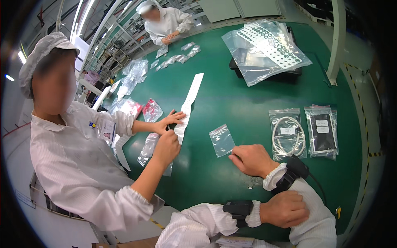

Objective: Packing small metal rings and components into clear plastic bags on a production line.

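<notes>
My right hand (253,160) is closed at the lower right corner of a small clear zip bag (222,141), pinching it between thumb and fingers. The bag lies flat on the green table and looks empty. Across the front, my left arm reaches to the right, and my left hand (284,209) rests curled against my right forearm sleeve. Its palm is hidden and no object shows in it. Right of my right hand lie a zip bag with a coiled white tube (288,138) and bags with a dark flat sheet (324,134).
A co-worker (82,136) at left writes on a long paper strip (190,99). Another person (167,22) works at the far end. A black tray (289,76) under a bagged label sheet (269,45) stands at back right, near a pole (337,45). Bagged parts (134,76) lie far left.
</notes>
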A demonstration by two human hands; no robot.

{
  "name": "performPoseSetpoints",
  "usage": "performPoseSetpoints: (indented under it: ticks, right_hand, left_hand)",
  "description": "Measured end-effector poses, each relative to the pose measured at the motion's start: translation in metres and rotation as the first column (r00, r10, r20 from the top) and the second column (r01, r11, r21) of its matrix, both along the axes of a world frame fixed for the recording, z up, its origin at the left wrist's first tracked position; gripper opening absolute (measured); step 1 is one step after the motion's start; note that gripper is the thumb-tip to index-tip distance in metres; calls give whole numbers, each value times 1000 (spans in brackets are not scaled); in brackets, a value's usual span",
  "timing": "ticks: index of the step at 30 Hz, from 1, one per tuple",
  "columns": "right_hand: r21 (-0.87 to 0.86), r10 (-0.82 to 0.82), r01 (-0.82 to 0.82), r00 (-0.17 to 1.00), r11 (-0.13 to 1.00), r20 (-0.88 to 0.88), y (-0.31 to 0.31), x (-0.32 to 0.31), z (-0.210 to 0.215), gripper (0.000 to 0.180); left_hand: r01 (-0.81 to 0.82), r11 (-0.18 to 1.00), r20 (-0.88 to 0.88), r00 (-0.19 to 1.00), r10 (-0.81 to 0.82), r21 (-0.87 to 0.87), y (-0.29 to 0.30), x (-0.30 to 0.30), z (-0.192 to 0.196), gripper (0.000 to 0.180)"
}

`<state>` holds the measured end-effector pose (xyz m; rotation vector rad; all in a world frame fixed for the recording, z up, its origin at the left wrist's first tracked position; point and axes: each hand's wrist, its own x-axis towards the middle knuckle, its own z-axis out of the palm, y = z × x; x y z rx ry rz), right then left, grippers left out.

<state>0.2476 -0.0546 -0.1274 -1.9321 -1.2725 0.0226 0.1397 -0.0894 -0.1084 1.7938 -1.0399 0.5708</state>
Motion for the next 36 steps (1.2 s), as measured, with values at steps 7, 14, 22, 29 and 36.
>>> performPoseSetpoints:
  ticks: [7,14,22,29,36]
  right_hand:
    - [28,22,-21,1000,999,-23,-1,-1,1,24]
    - [12,28,-27,999,1000,-39,-1,2,5,24]
    - [-22,28,-28,1000,999,4,1,-1,6,24]
    - [-15,17,-17,1000,1000,5,-3,-2,5,26]
    - [2,2,-2,1000,1000,4,2,-1,7,24]
  left_hand:
    - [-14,1000,2,1000,14,-22,0,-1,-1,16]
    - [-46,998,-30,999,45,-46,-5,-1,-3,16]
    - [-55,998,-8,998,54,-36,-4,-3,-7,16]
    - [-57,998,18,998,58,-39,-6,-4,-10,14]
    - [-52,998,27,998,53,-33,-1,-3,-8,13]
